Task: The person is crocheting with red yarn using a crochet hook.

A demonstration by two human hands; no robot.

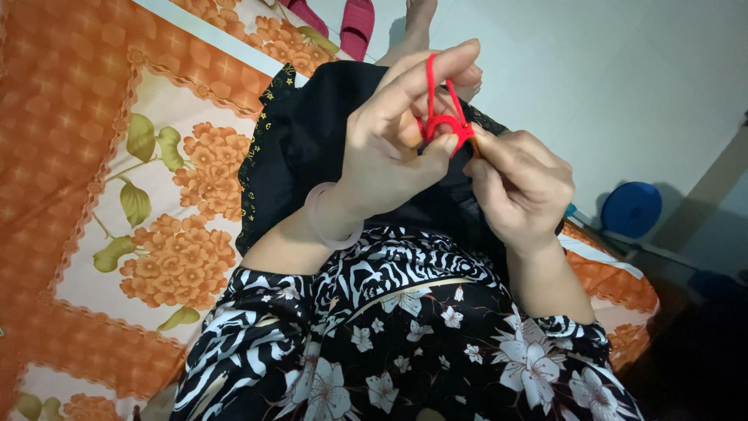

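The left hand [389, 144] has red yarn [440, 117] looped over its raised forefinger and pinched under its thumb. The right hand [518, 183] presses its fingers together on the yarn's lower loop, just beside the left thumb. Behind both hands lies black cloth [312, 132], over an orange flowered bedsheet [117, 195].

Red yarn [436, 117]; black cloth [312, 140]; orange floral bedsheet [93, 156]; black-and-white flowered dress [405, 343]; pale pink bangle [327, 226]; blue stool [631, 209]; pink slippers [357, 25].
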